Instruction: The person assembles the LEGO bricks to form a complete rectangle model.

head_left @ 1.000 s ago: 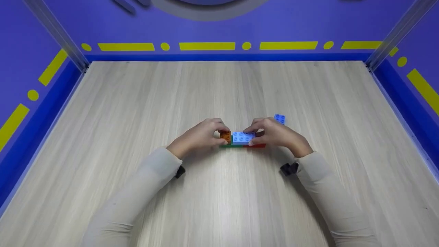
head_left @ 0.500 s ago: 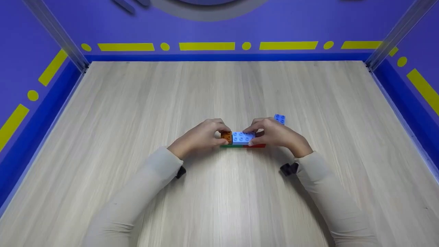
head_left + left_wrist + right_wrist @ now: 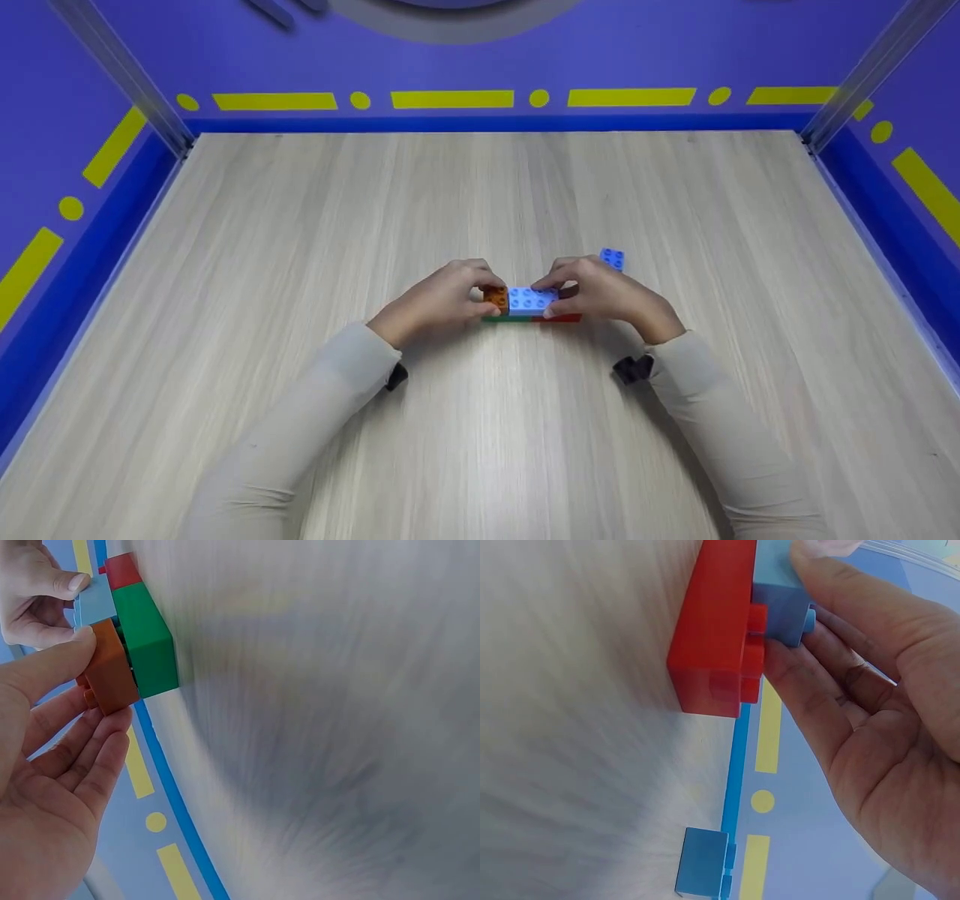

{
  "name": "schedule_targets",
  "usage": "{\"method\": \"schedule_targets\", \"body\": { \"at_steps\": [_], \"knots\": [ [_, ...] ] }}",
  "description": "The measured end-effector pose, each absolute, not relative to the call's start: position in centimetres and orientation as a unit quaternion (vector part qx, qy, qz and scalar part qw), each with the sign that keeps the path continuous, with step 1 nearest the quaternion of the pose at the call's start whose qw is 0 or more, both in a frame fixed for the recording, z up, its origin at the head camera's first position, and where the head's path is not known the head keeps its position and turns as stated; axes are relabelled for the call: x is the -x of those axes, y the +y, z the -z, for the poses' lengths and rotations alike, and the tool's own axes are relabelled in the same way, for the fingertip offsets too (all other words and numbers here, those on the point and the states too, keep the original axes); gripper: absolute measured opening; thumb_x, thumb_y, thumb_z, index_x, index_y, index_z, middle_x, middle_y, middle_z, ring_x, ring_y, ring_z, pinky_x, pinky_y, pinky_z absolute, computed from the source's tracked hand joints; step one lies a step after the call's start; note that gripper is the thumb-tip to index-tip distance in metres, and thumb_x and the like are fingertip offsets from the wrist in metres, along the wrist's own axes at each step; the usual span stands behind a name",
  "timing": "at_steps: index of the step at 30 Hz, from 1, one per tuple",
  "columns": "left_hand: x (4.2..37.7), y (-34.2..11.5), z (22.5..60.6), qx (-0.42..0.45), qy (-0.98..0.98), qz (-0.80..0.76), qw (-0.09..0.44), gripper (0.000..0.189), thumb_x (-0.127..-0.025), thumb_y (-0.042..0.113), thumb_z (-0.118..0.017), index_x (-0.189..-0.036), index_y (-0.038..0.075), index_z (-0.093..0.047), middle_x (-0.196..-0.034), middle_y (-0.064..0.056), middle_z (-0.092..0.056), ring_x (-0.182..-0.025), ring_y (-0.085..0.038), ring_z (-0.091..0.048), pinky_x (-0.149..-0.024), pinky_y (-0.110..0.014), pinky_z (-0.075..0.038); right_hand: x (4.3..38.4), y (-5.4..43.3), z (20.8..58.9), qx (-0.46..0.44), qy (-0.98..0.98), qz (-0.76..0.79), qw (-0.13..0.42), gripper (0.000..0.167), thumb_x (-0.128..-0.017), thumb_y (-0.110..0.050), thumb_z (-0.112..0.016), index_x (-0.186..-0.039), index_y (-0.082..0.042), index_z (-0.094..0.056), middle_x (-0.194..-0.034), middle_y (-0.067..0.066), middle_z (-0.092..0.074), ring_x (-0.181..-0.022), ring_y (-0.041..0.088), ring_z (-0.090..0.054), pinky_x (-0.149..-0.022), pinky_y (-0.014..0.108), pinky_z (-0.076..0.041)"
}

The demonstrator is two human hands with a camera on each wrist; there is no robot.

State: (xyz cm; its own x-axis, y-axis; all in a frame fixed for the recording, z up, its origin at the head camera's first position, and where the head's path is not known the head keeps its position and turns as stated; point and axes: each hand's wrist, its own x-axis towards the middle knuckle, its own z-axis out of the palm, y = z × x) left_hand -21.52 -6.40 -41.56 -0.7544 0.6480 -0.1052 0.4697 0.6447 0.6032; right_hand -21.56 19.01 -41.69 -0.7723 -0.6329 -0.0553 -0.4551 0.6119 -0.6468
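Observation:
My left hand [image 3: 439, 296] pinches an orange-brown building brick [image 3: 495, 301] between thumb and fingers. This brick is at the left end of a green brick [image 3: 148, 645], and a narrow dark gap shows between the two in the left wrist view. Beside it, a light blue brick [image 3: 527, 301] lies across the green brick and a red brick [image 3: 714, 622], which stand end to end on the table. My right hand [image 3: 604, 296] grips the light blue brick near its right end. Bare red studs stick out past it in the right wrist view.
A small blue brick [image 3: 613, 258] rests on the wood-grain table [image 3: 480, 450] just behind my right hand. Blue panels with yellow marks [image 3: 453, 100] border the table at the back and sides.
The orange-brown brick has shifted slightly right with my left hand, and the green strip between it and the light blue brick has closed up. My right hand stays put.

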Motion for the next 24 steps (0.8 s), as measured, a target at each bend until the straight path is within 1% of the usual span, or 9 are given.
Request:
{"method": "schedule_targets", "body": {
  "at_steps": [6, 10, 12, 18, 24],
  "knots": [
    [21.54, -6.38, 41.64, -0.318, 0.890, -0.289, 0.153, 0.035, -0.087, 0.021, -0.071, -0.119, 0.008, -0.068, -0.113, -0.005, -0.064, -0.101, -0.018, -0.058, -0.088, -0.032, -0.049, 21.58, 18.96, 41.59, 0.297, 0.889, 0.315, 0.149, 0.035, -0.081, -0.011, -0.077, -0.115, -0.005, -0.071, -0.099, 0.008, -0.067, -0.095, 0.022, -0.064, -0.084, 0.039, -0.054],
    [21.60, -6.38, 41.63, -0.324, 0.888, -0.289, 0.150, 0.036, -0.086, 0.019, -0.073, -0.119, 0.007, -0.068, -0.110, -0.006, -0.065, -0.099, -0.021, -0.059, -0.084, -0.031, -0.049, 21.50, 18.86, 41.47, 0.293, 0.888, 0.319, 0.153, 0.036, -0.080, -0.011, -0.077, -0.115, -0.006, -0.071, -0.100, 0.007, -0.066, -0.095, 0.023, -0.065, -0.084, 0.038, -0.054],
    [21.61, -6.40, 41.65, -0.323, 0.888, -0.292, 0.149, 0.037, -0.085, 0.019, -0.074, -0.119, 0.007, -0.068, -0.110, -0.006, -0.065, -0.098, -0.021, -0.060, -0.083, -0.030, -0.049, 21.50, 18.85, 41.47, 0.293, 0.888, 0.319, 0.153, 0.036, -0.080, -0.010, -0.077, -0.115, -0.005, -0.071, -0.100, 0.008, -0.066, -0.095, 0.023, -0.065, -0.084, 0.038, -0.054],
    [21.55, -6.39, 41.73, -0.320, 0.887, -0.300, 0.143, 0.037, -0.084, 0.019, -0.074, -0.119, 0.007, -0.069, -0.108, -0.005, -0.065, -0.096, -0.018, -0.060, -0.083, -0.029, -0.049, 21.56, 18.94, 41.57, 0.301, 0.888, 0.315, 0.147, 0.035, -0.080, -0.010, -0.077, -0.115, -0.005, -0.071, -0.099, 0.008, -0.067, -0.095, 0.023, -0.065, -0.083, 0.038, -0.054],
    [21.54, -6.34, 41.71, -0.323, 0.889, -0.293, 0.141, 0.037, -0.084, 0.019, -0.074, -0.119, 0.007, -0.069, -0.106, -0.006, -0.065, -0.097, -0.022, -0.060, -0.082, -0.030, -0.049, 21.62, 18.98, 41.67, 0.304, 0.888, 0.314, 0.142, 0.035, -0.080, -0.010, -0.077, -0.114, -0.005, -0.071, -0.099, 0.008, -0.067, -0.094, 0.022, -0.064, -0.081, 0.038, -0.054]
  ]
}}
